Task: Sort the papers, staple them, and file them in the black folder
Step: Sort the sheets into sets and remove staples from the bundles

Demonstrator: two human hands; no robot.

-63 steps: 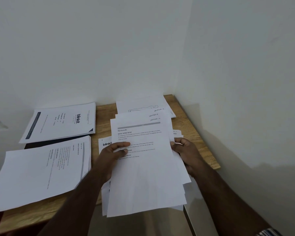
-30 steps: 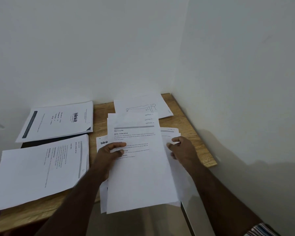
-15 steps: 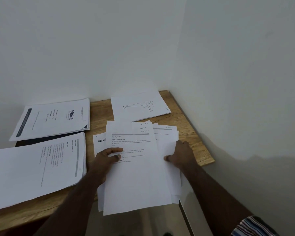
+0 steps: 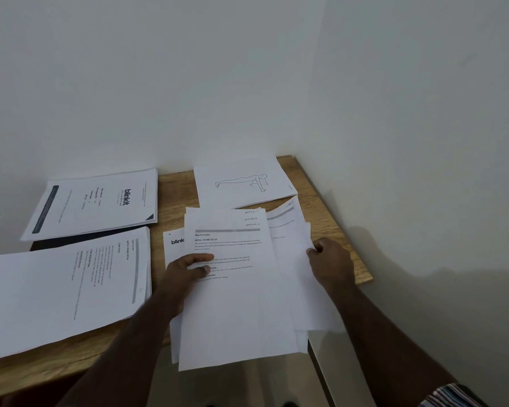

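Still mid-sort, both hands held the loose fan of papers at the table's near right edge.

Left hand (image 4: 185, 270) pinched the top sheet (image 4: 232, 289), thumb curled over its print; right hand (image 4: 331, 261) curled onto the sheets (image 4: 291, 245) splayed to the right, nearer them. The sheets ran long axis near-to-far, overhanging the table (image 4: 329, 227). Left lay two sorted piles (image 4: 68, 289); the black folder (image 4: 80, 240) showed between them, under the far pile (image 4: 97, 202), shut, contents hidden. A drawing sheet (image 4: 241, 180) lay far.
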